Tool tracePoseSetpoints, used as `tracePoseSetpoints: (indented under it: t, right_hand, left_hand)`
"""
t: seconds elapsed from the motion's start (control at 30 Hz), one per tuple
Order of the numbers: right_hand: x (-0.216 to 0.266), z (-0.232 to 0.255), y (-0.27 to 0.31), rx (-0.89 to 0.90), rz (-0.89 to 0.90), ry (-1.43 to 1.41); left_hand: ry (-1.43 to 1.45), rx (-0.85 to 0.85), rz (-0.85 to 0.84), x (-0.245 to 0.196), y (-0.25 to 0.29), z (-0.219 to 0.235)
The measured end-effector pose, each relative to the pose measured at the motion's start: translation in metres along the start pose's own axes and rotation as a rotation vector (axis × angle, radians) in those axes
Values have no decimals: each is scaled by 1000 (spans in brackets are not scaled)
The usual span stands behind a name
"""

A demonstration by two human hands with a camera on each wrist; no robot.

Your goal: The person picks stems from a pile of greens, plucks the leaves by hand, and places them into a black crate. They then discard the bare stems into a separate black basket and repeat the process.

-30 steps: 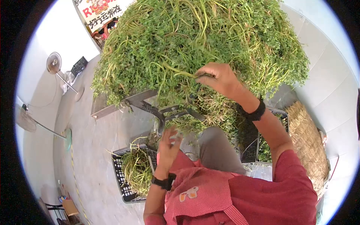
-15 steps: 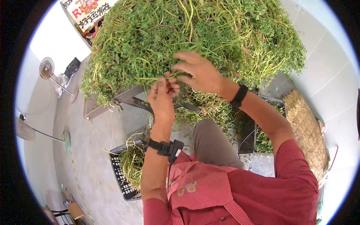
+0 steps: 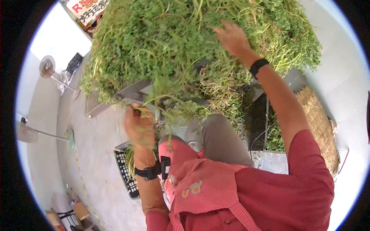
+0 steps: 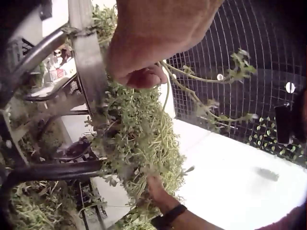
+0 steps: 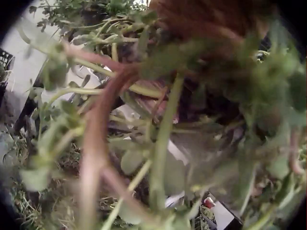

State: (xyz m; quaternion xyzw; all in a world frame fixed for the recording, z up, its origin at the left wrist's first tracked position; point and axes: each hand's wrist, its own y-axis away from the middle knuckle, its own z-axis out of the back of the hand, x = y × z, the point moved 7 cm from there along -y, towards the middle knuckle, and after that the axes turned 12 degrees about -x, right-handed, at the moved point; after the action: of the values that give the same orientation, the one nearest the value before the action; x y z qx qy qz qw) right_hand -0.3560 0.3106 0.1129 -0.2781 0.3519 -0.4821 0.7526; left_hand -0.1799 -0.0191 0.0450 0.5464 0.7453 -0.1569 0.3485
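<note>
A big heap of leafy green plants [image 3: 173, 50] with long fleshy stems and small rounded leaves covers a metal-framed table [image 3: 133, 92]. My left hand [image 3: 139, 125], blurred, is below the heap's near edge and grips a leafy plant stem [image 4: 192, 93]; the fingers curl round its stalk, and its branches stick out past them in the left wrist view. My right hand [image 3: 233, 38] reaches out over the heap with fingers extended among the greens, their tips partly hidden by leaves. Thick reddish and green stems [image 5: 96, 139] fill the right wrist view close up.
Beside my left forearm a black crate [image 3: 125, 169] holds cut stems. More greens [image 3: 219, 92] lie under the table, near a dark crate [image 3: 258, 115] on the right. A woven straw bundle [image 3: 316, 127] leans by the wall. Two standing fans [image 3: 48, 67] are at left.
The hands came together at a stem before the heap, then parted. My left hand has drawn back down and left with the leafy stem; my right has moved up and right onto the heap.
</note>
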Motion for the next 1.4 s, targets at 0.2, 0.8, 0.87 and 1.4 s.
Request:
tracePoseSetpoints:
  t: [0.2, 0.8, 0.87, 1.4]
  right_hand:
    - [11, 34, 3, -245, 66, -123]
    - [-21, 124, -47, -317, -516, -790]
    - [-26, 122, -58, -275, -587, -1013]
    - [-107, 20, -54, -114, -631, -801]
  left_hand:
    - [-242, 64, -79, 8, 34, 22]
    - [-467, 243, 12, 35, 87, 13]
    - [-457, 267, 23, 35, 91, 12]
    - [-514, 140, 164, 78, 86, 50]
